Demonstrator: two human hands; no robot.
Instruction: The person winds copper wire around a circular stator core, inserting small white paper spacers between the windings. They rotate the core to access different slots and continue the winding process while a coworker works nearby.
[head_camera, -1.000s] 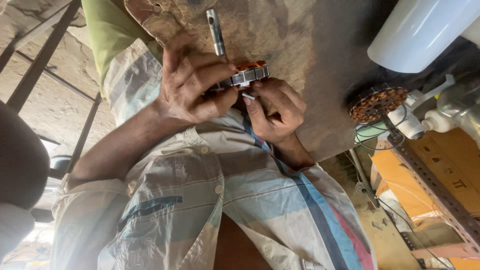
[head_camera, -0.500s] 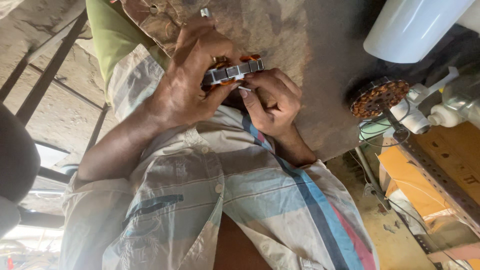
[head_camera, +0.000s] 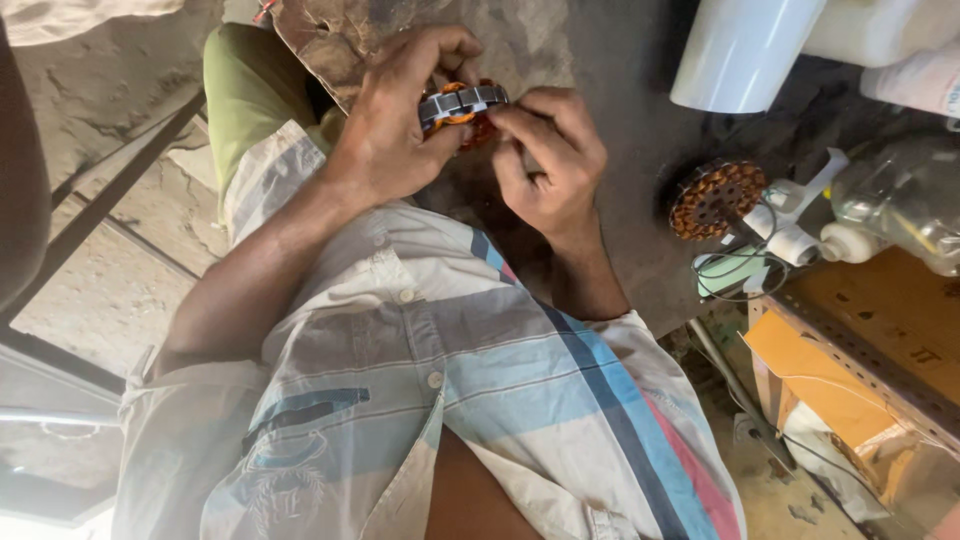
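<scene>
1. The small round motor stator with copper-orange windings and a grey laminated steel rim (head_camera: 462, 103) sits above the person's lap, over the dark stained work surface (head_camera: 620, 130); both hands have it.
2. The left hand (head_camera: 400, 120) is curled closed around its rim; the right hand (head_camera: 548, 150) is pinched nearly closed at its near edge, though what the fingertips nip is too small to tell.
3. It looks dense and rigid; the fine windings seem fragile, so the steel rim is the safer hold.
4. A second wound copper stator (head_camera: 715, 198) lies well apart, beside a white plastic cylinder (head_camera: 745, 50).
</scene>
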